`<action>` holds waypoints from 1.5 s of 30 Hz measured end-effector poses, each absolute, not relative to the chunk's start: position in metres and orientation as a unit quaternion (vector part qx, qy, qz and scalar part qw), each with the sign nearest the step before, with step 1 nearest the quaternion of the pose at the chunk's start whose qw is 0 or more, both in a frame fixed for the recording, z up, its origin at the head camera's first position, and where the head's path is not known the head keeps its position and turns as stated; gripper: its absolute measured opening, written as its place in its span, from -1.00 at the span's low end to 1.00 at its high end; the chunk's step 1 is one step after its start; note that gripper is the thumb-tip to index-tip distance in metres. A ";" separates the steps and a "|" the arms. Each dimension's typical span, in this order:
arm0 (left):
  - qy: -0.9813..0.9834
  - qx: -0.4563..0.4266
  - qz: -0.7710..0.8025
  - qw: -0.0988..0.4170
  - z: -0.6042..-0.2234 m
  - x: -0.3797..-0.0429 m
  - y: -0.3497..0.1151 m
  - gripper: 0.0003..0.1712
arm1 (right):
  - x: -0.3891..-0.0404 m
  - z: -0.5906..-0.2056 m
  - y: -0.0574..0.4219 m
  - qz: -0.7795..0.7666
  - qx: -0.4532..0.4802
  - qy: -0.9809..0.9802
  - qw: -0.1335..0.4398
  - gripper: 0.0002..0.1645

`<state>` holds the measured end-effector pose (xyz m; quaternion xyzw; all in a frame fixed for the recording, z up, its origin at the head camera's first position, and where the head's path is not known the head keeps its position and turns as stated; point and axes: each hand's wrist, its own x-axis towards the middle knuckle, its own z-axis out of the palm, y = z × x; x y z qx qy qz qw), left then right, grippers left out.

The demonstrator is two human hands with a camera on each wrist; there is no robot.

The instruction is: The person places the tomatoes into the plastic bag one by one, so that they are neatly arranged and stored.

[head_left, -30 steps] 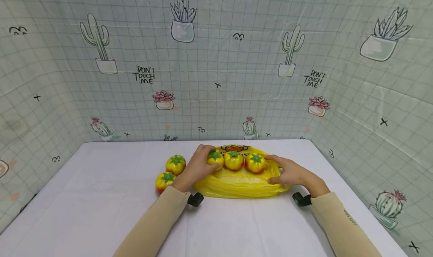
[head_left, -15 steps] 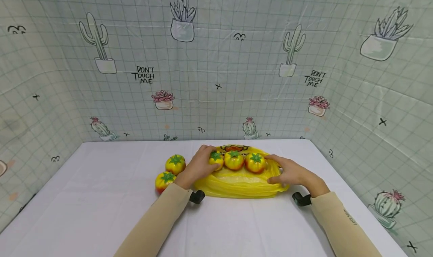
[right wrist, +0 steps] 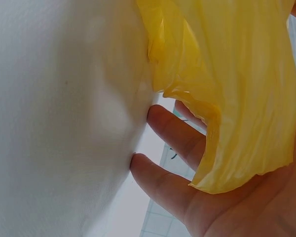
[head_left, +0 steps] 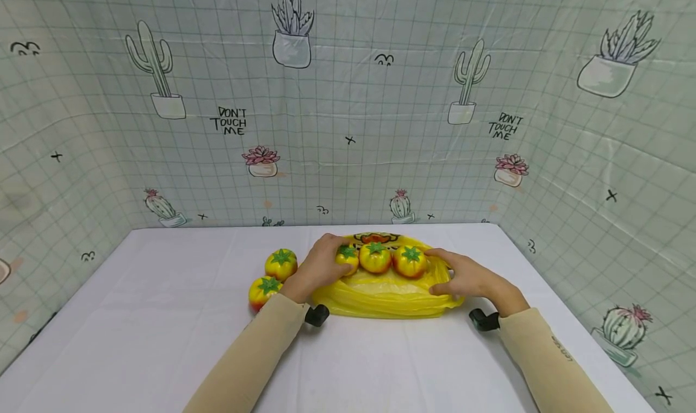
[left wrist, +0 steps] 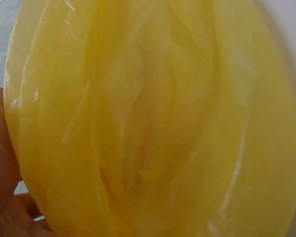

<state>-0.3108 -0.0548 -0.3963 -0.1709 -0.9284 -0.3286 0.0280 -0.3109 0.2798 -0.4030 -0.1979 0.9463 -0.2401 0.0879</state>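
On a flattened yellow plastic bag (head_left: 380, 298), three yellow-and-red toy tomatoes with green leafy tops stand in a row. My left hand (head_left: 321, 268) grips the left tomato (head_left: 348, 261), fingers behind it and thumb in front, partly hiding it. The middle tomato (head_left: 376, 258) stands between the other two. At the right tomato (head_left: 410, 262), my right hand (head_left: 469, 277) has its index fingertip at the side and its thumb over the bag. In the right wrist view, the bag's loose edge (right wrist: 246, 98) lies between thumb and spread fingers (right wrist: 163, 185). The bag fills most of the left wrist view.
Two more toy tomatoes, a rear one (head_left: 281, 264) and a front one (head_left: 264, 292), stand left of my left hand on the white-covered table (head_left: 179, 316). A patterned cloth wall (head_left: 348, 99) rises behind the table and along both sides.
My left wrist has shifted slightly to the right over the second, its hand staying on the left tomato. The right hand, bag and other tomatoes stay in place.
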 end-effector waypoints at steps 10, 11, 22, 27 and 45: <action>-0.940 -0.144 -0.308 0.030 -0.391 -0.310 -0.052 -0.44 | -0.312 -0.401 0.279 -0.238 -0.197 0.947 0.089 0.01; -0.941 -0.141 -0.306 0.030 -0.390 -0.309 -0.051 -0.44 | -0.312 -0.401 0.279 -0.238 -0.197 0.947 0.089 0.01; -0.944 -0.136 -0.298 0.034 -0.391 -0.315 -0.052 -0.48 | -0.313 -0.400 0.278 -0.236 -0.197 0.947 0.089 0.00; -0.943 -0.132 -0.303 0.029 -0.390 -0.315 -0.052 -0.47 | -0.314 -0.401 0.279 -0.238 -0.197 0.947 0.089 0.00; -0.943 -0.150 -0.289 0.070 -0.383 -0.288 -0.070 -0.50 | -0.311 -0.403 0.279 -0.235 -0.192 0.948 0.090 0.01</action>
